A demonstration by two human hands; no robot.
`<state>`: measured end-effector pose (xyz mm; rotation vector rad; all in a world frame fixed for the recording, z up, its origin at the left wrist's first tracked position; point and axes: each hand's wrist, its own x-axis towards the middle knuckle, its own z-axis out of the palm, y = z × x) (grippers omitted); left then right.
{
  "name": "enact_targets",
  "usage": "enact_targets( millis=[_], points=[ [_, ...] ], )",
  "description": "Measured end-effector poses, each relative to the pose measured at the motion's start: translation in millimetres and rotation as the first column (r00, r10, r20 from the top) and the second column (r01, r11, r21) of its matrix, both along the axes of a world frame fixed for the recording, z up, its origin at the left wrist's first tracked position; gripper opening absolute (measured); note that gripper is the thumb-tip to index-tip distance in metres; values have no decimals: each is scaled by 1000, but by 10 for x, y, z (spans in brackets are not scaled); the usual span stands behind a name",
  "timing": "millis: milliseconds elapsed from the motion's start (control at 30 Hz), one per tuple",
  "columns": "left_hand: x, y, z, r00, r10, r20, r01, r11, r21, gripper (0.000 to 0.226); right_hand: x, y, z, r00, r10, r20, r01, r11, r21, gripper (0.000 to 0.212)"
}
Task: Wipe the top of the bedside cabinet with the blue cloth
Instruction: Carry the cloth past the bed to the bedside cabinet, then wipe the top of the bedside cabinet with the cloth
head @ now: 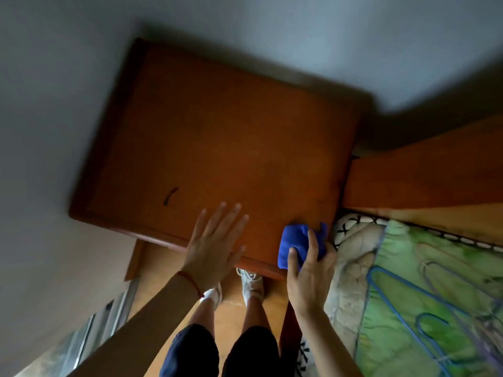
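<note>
Head view, single entry.

Item: bedside cabinet, square reddish-brown wooden top (217,148) with a raised lip along its edges. I see it set against a grey wall, the far and left edges blurred. A short dark curved mark (170,196) lies near the left of the front edge; I cannot tell whether it is dirt or a flaw in the wood.

Item: blue cloth, bunched soft fabric (296,242), at the front right corner of the cabinet top, part of it over the front lip.

Item: right hand (309,278), fingers curled over the cloth and gripping it against the corner.

Item: left hand (213,246), fingers straight and spread, palm down at the front edge, holding nothing. A thin red cord bracelet (190,281) sits on that wrist.

Item: bed with green patterned cover (424,289), just beside the cabinet's right edge; blue wire hangers (402,308) lie on it. White shoes (251,281) stand on the orange floor below the front edge.

Risks, as I judge them: the cloth is wadded, so only a small patch meets the wood and strokes may leave unwiped strips. Starting at a corner, a stroke may slip off the lip towards the bed. The far corners by the wall are easy to miss.
</note>
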<state>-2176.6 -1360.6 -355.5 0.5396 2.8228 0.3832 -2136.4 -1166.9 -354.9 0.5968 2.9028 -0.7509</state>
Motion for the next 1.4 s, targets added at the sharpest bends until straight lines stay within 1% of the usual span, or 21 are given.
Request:
enact_targets(
  millis=[67,167,233,333,400,433,500,567,600,667,700,767,833,900,967,1067,1133,1200,1300,1367,1400],
  points=[
    [-67,15,-156,1000,-7,26,8,999,-32,56,-19,18,-120,998,38,-51,-34,996,78,51],
    [-82,6,-330,999,-16,50,18,998,-54,58,-106,83,-226,982,136,-129,-109,974,198,46],
    [-60,-1,-393,999,-14,31,15,999,-50,58,-249,146,-298,975,146,-170,-99,961,258,43],
    [-43,-12,-438,1000,-17,9,17,998,-53,58,-321,142,-387,974,27,-224,33,965,261,39],
    [-45,-12,-472,1000,-24,-14,23,998,-59,58,-79,30,-402,969,-78,-234,136,960,243,41],
    [-41,-14,-486,1000,-23,-18,22,998,-57,58,99,-41,-385,970,-108,-216,161,957,242,43],
    [-39,-10,-498,1000,-19,-17,18,998,-58,59,376,-111,-347,979,-95,-180,141,954,263,46],
    [-33,-5,-507,999,-22,-32,19,998,-65,60,283,14,-385,981,-60,-183,121,931,345,45],
    [-28,-5,-510,999,-23,-35,21,998,-63,60,140,117,-419,978,-74,-193,147,905,398,43],
    [-37,-2,-509,999,-18,-44,15,998,-55,59,-199,289,-475,958,-154,-243,258,834,487,43],
    [-37,-2,-514,998,-19,-54,16,998,-55,59,-281,300,-483,945,-190,-266,302,819,488,43],
    [-31,-3,-520,998,-23,-53,21,999,-50,59,-123,180,-484,937,-225,-269,325,844,427,44],
    [-43,-4,-517,998,-21,-55,18,999,-51,60,234,-34,-449,947,-215,-237,291,888,357,46],
    [-35,-4,-523,997,-23,-67,19,998,-54,60,467,-129,-420,963,-180,-200,240,910,338,45],
    [-36,1,-522,997,-17,-73,13,999,-49,60,314,-61,-441,959,-178,-220,248,901,356,44],
    [-44,2,-528,997,-14,-76,10,999,-53,60,-98,72,-511,918,-272,-288,374,837,401,43],
    [-38,-2,-531,997,-21,-77,17,999,-50,60,-64,14,-504,895,-333,-295,426,832,354,45],
    [-35,-6,-527,996,-24,-81,20,998,-51,60,153,-218,-475,910,-321,-260,389,879,275,47],
    [-29,-5,-542,995,-36,-95,31,998,-58,60,351,-536,-456,972,-139,-190,184,953,243,48],
    [-27,-17,-554,994,-35,-100,30,998,-49,59,328,-488,-479,977,-6,-212,62,964,260,45],
    [-35,-27,-554,994,-35,-102,31,999,-39,59,341,-399,-489,975,22,-219,39,961,273,45]
  ],
)
